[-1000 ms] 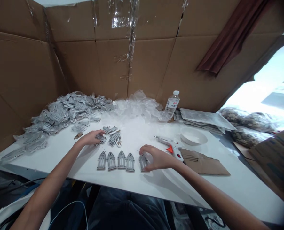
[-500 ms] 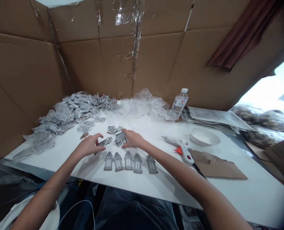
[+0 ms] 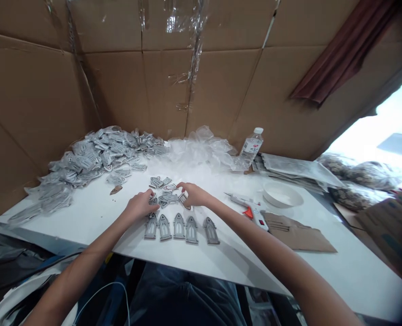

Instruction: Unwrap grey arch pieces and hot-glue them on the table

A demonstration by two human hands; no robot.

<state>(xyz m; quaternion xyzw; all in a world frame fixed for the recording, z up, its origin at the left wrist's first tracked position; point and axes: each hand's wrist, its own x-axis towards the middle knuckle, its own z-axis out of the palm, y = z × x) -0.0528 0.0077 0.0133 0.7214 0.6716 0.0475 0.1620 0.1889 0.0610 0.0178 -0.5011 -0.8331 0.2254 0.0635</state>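
My left hand (image 3: 141,205) is at the left side of a small loose pile, its thumb and fingers curled round a grey piece that they partly cover. On the other side, my right hand (image 3: 194,195) grips a small grey arched window-shaped piece (image 3: 185,202), held tilted at the pile's right edge. Between my hands lie several more flat grey pieces (image 3: 169,198), overlapping one another. Nearer to me stands a row of grey arched window-shaped pieces (image 3: 178,226), lying flat with points away from me; the rightmost one (image 3: 211,231) sits a little apart.
A heap of bagged grey pieces (image 3: 102,151) fills the back left, beside crumpled clear bags (image 3: 201,149). A bottle (image 3: 251,147) leans behind. To the right are a glue gun (image 3: 250,209), a white bowl (image 3: 282,195) and a cardboard piece (image 3: 299,233). Cardboard walls (image 3: 228,90) enclose the back.
My left hand has moved right, closer to the pile. My right hand has drawn slightly right with a piece tilted in its fingers. The pile's pieces are spread differently, and the view has shifted slightly.
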